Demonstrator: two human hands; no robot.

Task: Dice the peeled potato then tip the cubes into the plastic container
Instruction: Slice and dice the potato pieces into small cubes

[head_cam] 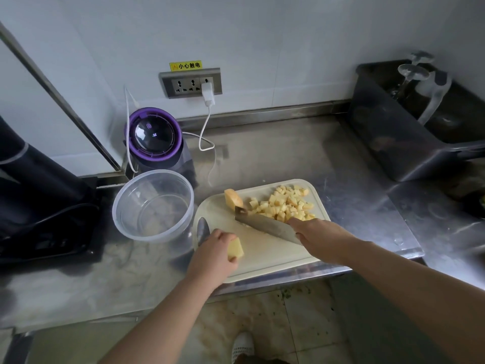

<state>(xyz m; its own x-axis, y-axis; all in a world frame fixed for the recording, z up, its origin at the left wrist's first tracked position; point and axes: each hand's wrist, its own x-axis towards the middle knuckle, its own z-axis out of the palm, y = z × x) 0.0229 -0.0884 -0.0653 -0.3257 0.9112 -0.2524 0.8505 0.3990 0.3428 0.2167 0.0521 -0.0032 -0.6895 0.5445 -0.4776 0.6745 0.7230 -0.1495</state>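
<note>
Nearest to us, our left hand (215,249) curls round a pale potato piece (235,248) over the near-left corner of the cutting board (267,256). Just right of it, our right hand (316,236) is wrapped tight on the cleaver (265,225), handle hidden in the fist, blade slanting across the board's middle. Behind the blade, the diced cubes (286,203) are heaped at the far-right corner, and an uncut potato chunk (233,197) sits at the far edge by the blade's tip. The plastic container (153,206) stands on the steel counter (354,179), just beside the board's left edge.
</note>
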